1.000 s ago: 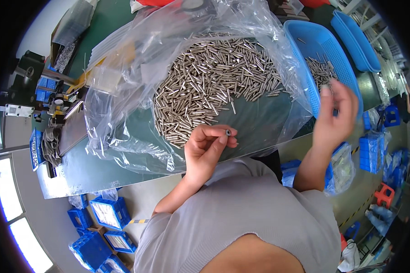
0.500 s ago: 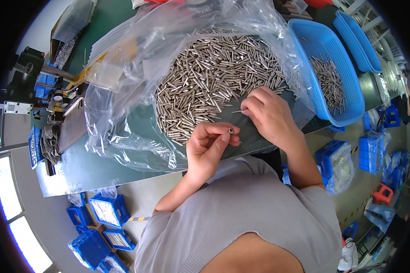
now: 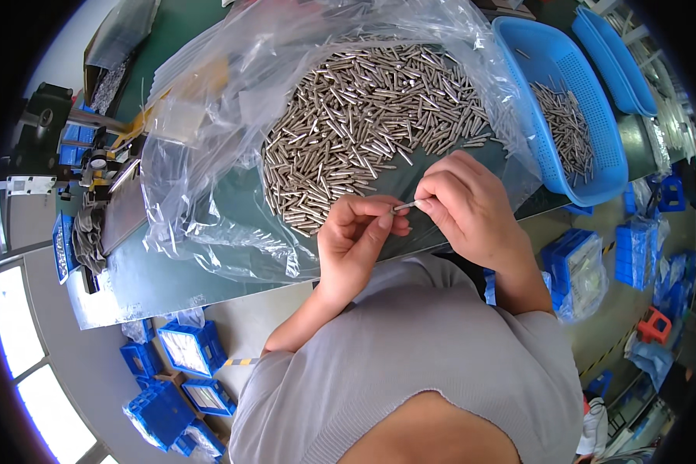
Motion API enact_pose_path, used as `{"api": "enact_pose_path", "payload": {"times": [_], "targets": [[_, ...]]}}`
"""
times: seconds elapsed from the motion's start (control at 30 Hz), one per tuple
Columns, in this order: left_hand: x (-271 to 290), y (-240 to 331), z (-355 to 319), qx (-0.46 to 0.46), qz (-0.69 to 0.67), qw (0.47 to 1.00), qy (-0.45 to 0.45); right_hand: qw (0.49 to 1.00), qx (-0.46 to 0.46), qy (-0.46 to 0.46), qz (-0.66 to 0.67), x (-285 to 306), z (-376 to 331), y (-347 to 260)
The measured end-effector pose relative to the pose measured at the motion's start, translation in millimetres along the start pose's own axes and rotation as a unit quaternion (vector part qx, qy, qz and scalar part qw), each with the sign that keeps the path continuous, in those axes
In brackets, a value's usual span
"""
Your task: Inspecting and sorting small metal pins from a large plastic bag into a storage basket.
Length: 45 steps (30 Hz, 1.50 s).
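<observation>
My left hand (image 3: 349, 246) is closed, its thumb and forefinger pinching a small metal sleeve (image 3: 394, 210) with a round open end, mostly hidden by the fingers. Between my right hand's (image 3: 475, 213) fingertips is a slim metal pin (image 3: 408, 206), held nearly level. The pin's left end meets the sleeve; whether it sits inside or only touches cannot be made out. Just beyond both hands spreads a big pile of short silvery metal pins (image 3: 348, 124), lying on a clear plastic bag (image 3: 201, 182).
To the right of the pile, a blue perforated basket (image 3: 524, 116) holds more pins. Another blue basket (image 3: 622, 73) stands behind it. Dark machine parts (image 3: 42, 127) are at the left of the green table (image 3: 185, 290). Blue crates (image 3: 193, 348) sit on the floor.
My right hand has come back from the pile's near edge toward my left hand, carrying the pin until its end met the sleeve. My left hand keeps its pinch.
</observation>
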<state>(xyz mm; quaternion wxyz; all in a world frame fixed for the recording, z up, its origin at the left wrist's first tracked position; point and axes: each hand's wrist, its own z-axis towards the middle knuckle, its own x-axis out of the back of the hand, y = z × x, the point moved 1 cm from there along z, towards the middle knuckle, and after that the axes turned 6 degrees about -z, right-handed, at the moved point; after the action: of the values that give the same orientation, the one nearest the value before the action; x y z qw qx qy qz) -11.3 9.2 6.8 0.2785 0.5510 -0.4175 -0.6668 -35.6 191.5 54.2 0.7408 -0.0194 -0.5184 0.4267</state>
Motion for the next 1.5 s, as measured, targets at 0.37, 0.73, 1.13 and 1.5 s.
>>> {"api": "enact_pose_path", "payload": {"times": [0.37,0.73,1.13,1.5], "targets": [[2,0,-3,0.009,0.020,1.000,-0.001,0.999,0.009,-0.007,0.043,-13,2,-1],[-3,0,1,0.016,0.015,1.000,-0.005,0.996,0.011,0.035,0.079,-20,-3,2],[1,1,-4,0.000,0.003,1.000,-0.011,0.907,-0.173,0.307,-0.232,77,-28,34],[4,0,-2,0.006,-0.010,1.000,-0.017,0.956,-0.178,-0.037,-0.228,19,-2,35]]}}
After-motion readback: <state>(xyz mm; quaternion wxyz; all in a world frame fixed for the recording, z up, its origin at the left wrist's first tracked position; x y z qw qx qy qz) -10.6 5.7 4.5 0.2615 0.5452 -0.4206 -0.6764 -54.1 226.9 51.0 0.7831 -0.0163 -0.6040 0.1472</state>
